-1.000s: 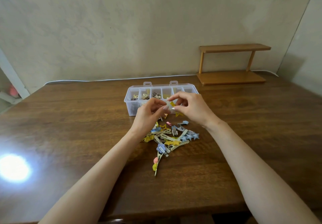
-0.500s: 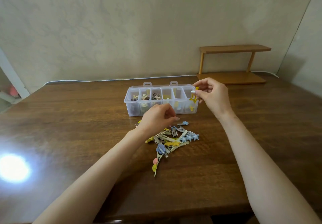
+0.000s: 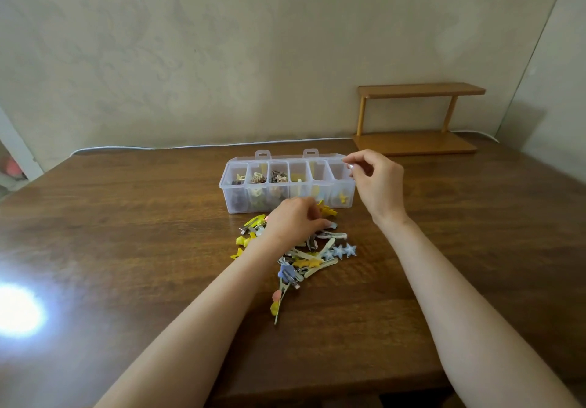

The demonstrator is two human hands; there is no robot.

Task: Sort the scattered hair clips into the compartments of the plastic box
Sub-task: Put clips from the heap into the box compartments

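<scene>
Across the lower frame, saw a wooden table [image 3: 126, 217]; at centre on it, an open clear box [image 3: 226, 192], compartments partly filled. Just below it, found the pile of hair clips [image 3: 312, 257]. Noted right hand [image 3: 377, 185] curled over the box's rightmost compartment, gripping nothing visible; left hand [image 3: 293, 220] down on the pile, grip impossible to tell.

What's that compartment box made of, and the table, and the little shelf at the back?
Box: clear, faintly frosted plastic; you see through its walls. Table: dark wood or wood veneer, glossy; grain lines and a bright light glare show. Shelf: lighter orange-brown wood, smooth, seemingly satin; no glare.
</scene>
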